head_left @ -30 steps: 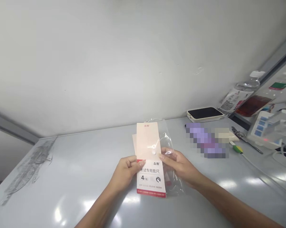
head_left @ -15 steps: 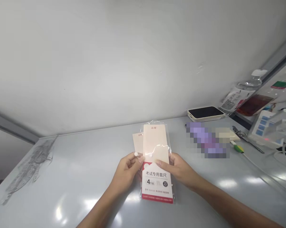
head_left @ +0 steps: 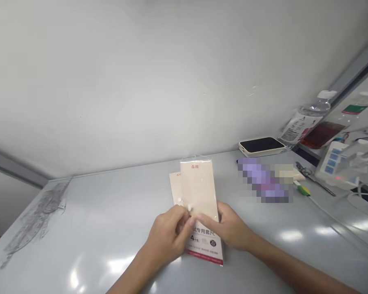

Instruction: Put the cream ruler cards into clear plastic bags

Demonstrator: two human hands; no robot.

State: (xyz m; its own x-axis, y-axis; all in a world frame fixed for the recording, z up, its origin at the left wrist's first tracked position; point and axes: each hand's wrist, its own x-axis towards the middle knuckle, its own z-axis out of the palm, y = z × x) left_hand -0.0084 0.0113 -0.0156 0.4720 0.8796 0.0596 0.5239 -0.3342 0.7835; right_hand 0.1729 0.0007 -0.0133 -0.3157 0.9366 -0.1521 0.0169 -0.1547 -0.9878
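Note:
A clear plastic ruler set packet (head_left: 199,188) with a beige card, red band and printed Chinese text is in front of me, tilted slightly. My right hand (head_left: 229,226) grips its right edge, thumb on the front and fingers behind. My left hand (head_left: 173,232) is closed in a pinch at the packet's left side, by the small white snap button (head_left: 190,208), and covers part of the print. Behind and to the left, a second similar packet (head_left: 175,185) peeks out with its own white button; its lower part is hidden.
At right on the grey table (head_left: 110,212) lie a phone (head_left: 262,145), a pixelated purple item (head_left: 262,179), a pair of tweezers-like metal tool (head_left: 315,179) and a white cable (head_left: 324,218). Bottles (head_left: 306,118) and a power strip (head_left: 332,161) stand beyond. A dark drawing (head_left: 37,218) is at left.
My left hand has moved right, from the rear packet's edge onto the front packet near its button, now covering some print. The front packet's top has shifted slightly left.

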